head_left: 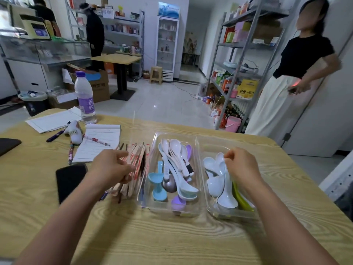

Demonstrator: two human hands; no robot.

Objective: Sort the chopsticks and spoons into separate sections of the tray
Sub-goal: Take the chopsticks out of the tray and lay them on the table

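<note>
Left hand (112,165) grips the chopsticks (133,169) in the tray (198,142)'s left section, long axis front-to-back; right hand (242,165) pinches a white spoon (227,196) in the right section; both within immediate reach.

One view only, worn on the head, looking forward and down across a wooden table (172,236) from its near edge. Wide-angle, with straight lines bowed toward the borders. Close to the table: both forearms enter from the bottom corners, left hand (110,167) and right hand (242,165) in the middle of the picture over a clear tray (198,211). Upper half taken up by the room beyond: tiled floor, metal shelves (246,46) at right, a glass-door fridge (167,41) against the far wall. No second view to overlap with.
</note>
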